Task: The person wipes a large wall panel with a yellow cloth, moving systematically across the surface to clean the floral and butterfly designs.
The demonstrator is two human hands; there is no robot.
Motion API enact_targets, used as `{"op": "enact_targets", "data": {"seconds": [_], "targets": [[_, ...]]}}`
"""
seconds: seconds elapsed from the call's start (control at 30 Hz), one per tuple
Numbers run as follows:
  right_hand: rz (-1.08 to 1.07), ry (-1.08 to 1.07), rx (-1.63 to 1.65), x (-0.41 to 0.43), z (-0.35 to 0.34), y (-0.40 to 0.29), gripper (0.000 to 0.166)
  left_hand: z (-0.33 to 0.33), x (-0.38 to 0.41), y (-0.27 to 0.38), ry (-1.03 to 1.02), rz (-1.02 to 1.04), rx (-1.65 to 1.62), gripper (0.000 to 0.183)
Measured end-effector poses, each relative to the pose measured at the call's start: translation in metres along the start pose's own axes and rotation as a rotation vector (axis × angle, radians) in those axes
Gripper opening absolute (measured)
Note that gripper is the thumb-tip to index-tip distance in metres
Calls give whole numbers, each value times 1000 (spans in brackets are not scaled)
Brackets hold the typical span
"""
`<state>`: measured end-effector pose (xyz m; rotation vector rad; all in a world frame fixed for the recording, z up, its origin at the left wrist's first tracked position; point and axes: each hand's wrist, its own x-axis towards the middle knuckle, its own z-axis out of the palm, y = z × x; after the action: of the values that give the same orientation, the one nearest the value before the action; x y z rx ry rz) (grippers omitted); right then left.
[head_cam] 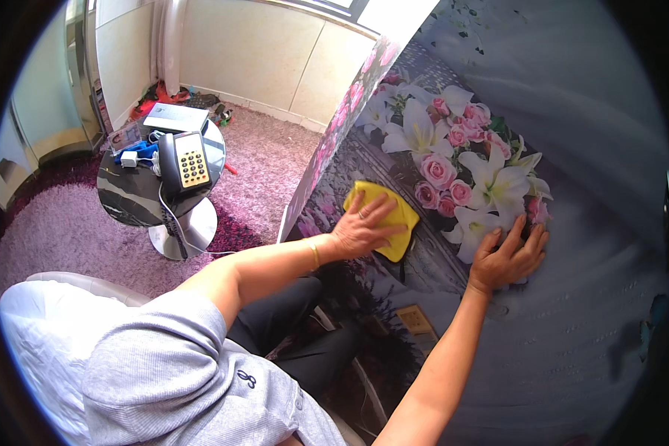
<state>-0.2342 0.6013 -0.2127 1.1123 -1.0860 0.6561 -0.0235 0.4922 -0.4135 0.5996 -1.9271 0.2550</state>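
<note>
My left hand point(368, 226), with a ring and a gold-coloured bracelet, presses a folded yellow cloth point(398, 237) flat against a wall panel point(541, 329) printed with lilies and pink roses. Its fingers are spread over the cloth. To the right, my right hand point(507, 256) rests its fingertips on the same panel, over the lower part of the printed bouquet point(437, 170). It holds nothing, and its fingers are apart and slightly bent.
A small round table point(128, 195) with a black marbled top stands at the left. It carries a telephone point(187, 161), a flat box point(175, 117), a white adapter point(129, 159) and cables. A wall socket point(415, 319) sits below my hands. Purple carpet point(273, 161) covers the floor.
</note>
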Motion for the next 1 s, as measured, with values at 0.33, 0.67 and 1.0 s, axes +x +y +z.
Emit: {"op": "enact_targets", "data": {"seconds": [0.33, 0.67, 1.0], "targets": [[10, 29, 7, 1, 3, -8, 42, 32, 12, -20, 266, -540, 119, 69], [12, -12, -5, -1, 0, -2, 42, 11, -13, -29, 142, -347, 2, 62], [14, -19, -5, -4, 4, -2, 42, 62, -24, 118, -157, 257, -221, 68]]}}
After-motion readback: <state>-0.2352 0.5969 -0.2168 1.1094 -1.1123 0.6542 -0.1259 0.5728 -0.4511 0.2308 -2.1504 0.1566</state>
